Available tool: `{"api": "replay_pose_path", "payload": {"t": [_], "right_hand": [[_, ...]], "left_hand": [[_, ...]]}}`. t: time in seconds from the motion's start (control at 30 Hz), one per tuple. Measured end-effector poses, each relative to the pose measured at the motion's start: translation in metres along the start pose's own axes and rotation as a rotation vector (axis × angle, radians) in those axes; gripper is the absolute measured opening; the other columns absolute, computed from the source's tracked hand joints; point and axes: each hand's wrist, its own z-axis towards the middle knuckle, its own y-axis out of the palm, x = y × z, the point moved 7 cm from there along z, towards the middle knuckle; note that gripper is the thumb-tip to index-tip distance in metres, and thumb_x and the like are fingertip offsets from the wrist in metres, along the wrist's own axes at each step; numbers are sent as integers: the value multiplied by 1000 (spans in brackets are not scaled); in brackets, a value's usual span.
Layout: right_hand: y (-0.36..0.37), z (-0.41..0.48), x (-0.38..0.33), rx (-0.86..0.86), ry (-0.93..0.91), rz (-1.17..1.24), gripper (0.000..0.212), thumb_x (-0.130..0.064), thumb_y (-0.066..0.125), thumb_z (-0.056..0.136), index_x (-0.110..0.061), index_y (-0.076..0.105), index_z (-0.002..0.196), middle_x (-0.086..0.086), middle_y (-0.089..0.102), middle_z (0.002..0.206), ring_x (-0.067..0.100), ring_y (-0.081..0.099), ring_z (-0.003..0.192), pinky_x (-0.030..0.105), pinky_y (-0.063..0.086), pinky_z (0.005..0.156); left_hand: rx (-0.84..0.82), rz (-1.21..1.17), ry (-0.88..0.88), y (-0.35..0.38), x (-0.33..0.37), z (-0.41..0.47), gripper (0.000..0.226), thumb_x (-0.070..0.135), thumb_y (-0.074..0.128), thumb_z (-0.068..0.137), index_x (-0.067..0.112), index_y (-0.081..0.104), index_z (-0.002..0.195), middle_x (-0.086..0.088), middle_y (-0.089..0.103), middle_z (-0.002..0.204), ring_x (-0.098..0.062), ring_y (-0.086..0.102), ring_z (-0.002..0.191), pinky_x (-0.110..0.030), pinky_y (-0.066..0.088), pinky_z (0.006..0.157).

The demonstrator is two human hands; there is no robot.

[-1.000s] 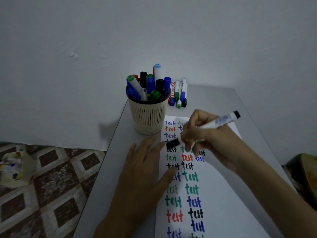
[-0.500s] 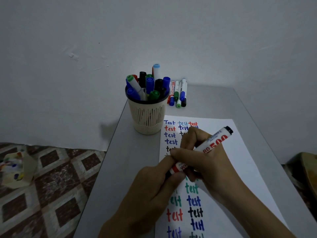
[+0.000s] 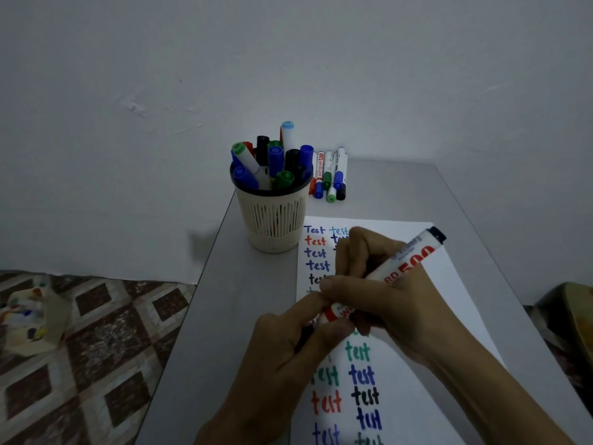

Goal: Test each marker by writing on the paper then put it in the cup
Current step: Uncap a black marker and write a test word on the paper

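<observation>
1. The right hand (image 3: 394, 303) is curled round the barrel of a white marker (image 3: 407, 266) with red lettering and grips it firmly.
2. The left hand (image 3: 288, 358) pinches the same marker at its lower left end with thumb and fingers. Something dark shows under those fingers; whether the cap is on or off cannot be told.
3. The marker is tilted, its black end up and to the right, held above the paper (image 3: 417, 412).
4. The paper lies on a grey table (image 3: 244, 300) and carries columns of the word "test" in blue, red, green and black.
5. A cream slotted cup (image 3: 272, 220) stands just beside the paper's far left corner, full of upright markers.
6. A few loose markers (image 3: 329, 175) lie side by side to the right of the cup.
</observation>
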Motion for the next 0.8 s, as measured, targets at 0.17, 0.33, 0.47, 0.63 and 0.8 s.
{"api": "replay_pose_path", "payload": {"t": [0.17, 0.33, 0.47, 0.63, 0.8], "right_hand": [[-4, 8, -2, 6, 22, -33, 20, -13, 70, 77, -14, 55, 64, 8, 63, 61, 17, 54, 45, 18, 40, 40], [-50, 7, -9, 285, -4, 136, 13, -15, 64, 82, -3, 61, 79, 16, 72, 91, 26, 68, 70, 24, 53, 48], [-68, 1, 11, 396, 13, 19, 18, 1, 73, 71, 2, 55, 70, 16, 69, 73, 24, 61, 56, 23, 48, 43], [-73, -6, 38, 504, 17, 25, 33, 12, 67, 78, -1, 42, 61, 7, 49, 46, 10, 46, 34, 19, 38, 38], [-68, -7, 40, 466, 18, -64, 31, 23, 60, 75, 1, 43, 63, -3, 52, 45, 1, 52, 40, 12, 41, 40]], "left_hand": [[19, 129, 8, -7, -8, 0, 31, 59, 48, 85, 42, 58, 110, -1, 62, 63, -12, 57, 51, -29, 47, 50], [84, 515, 35, -20, -21, 2, 16, 46, 45, 88, 46, 49, 104, 14, 50, 77, -8, 51, 70, -19, 40, 62], [0, 669, 60, -12, -34, 3, 29, 27, 37, 93, 37, 51, 117, 21, 48, 104, -3, 45, 97, -30, 44, 78], [-4, 694, 55, -12, -38, 4, 39, 30, 31, 92, 31, 55, 122, 14, 52, 112, -6, 43, 103, -32, 43, 83], [-18, 696, 57, -12, -40, 4, 41, 33, 31, 92, 27, 56, 124, 10, 54, 111, -9, 45, 102, -35, 43, 82]]}}
